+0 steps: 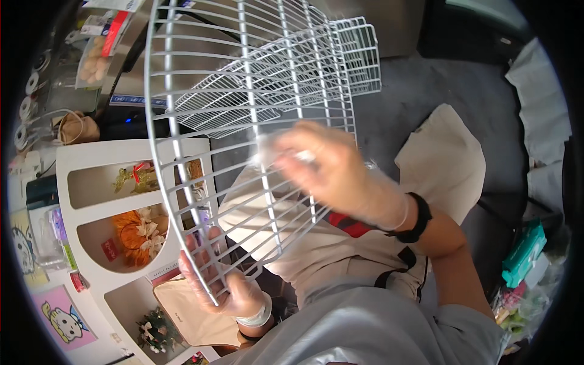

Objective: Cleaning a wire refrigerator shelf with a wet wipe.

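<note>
A large white wire rack (248,84) stands tilted across my view, its crossbars running over my lap. My left hand (228,287), in a clear disposable glove, grips the rack's near lower corner. Blurred by motion, my right hand (328,169) also wears a clear glove and has a black band at the wrist. Its fingers pinch a white wipe (263,148), which is against the bars near the rack's middle. The wipe's outline is too blurred to tell its exact shape.
More white wire racks (360,59) rest on the dark floor (392,105) beyond. At left, a white shelf unit (132,148) holds decorations and a beige bag (196,312). A bag of eggs (93,64) lies farther back. A teal packet (524,253) sits at right.
</note>
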`<state>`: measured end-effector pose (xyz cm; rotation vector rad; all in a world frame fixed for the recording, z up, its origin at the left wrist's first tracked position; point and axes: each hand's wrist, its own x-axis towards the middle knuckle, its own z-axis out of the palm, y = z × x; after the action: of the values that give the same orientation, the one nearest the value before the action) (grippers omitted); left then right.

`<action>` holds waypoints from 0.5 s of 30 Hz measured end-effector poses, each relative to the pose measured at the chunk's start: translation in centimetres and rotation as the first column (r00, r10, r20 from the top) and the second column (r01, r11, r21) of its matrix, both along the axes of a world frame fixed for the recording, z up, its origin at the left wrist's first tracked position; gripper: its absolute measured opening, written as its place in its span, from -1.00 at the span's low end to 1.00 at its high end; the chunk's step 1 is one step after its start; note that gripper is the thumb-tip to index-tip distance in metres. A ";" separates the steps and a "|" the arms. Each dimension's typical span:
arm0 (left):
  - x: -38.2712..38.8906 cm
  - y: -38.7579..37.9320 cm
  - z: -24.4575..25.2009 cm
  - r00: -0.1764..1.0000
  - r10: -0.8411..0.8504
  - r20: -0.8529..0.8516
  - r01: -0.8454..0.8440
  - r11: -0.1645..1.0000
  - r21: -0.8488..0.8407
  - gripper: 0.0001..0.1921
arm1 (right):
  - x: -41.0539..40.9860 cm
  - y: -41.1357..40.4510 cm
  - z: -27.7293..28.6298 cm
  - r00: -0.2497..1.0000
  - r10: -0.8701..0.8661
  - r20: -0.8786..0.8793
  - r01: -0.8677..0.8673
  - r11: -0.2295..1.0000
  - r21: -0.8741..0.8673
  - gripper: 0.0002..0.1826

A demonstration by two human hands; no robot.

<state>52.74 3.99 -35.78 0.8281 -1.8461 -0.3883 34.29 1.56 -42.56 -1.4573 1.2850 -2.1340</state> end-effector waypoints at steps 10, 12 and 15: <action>-0.3 -1.3 0.2 0.990 0.115 -0.080 -0.117 0.993 -0.017 -0.27 | 2.9 -1.4 -8.2 0.969 -0.213 -0.122 0.221 0.973 0.059 -0.84; -0.5 -1.3 0.2 0.976 0.176 -0.124 -0.177 0.984 0.008 -0.25 | 1.3 -0.6 -12.4 0.975 -0.205 -0.083 0.221 0.937 0.270 -0.82; 0.8 -1.8 0.0 0.993 0.101 -0.054 -0.102 0.994 -0.023 -0.33 | -0.9 0.5 -18.5 0.976 -0.213 -0.044 0.190 0.740 0.645 -0.84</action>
<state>53.57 2.21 -35.76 0.8822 -1.7492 -0.3179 33.38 2.10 -61.02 -1.0056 1.9820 -1.5325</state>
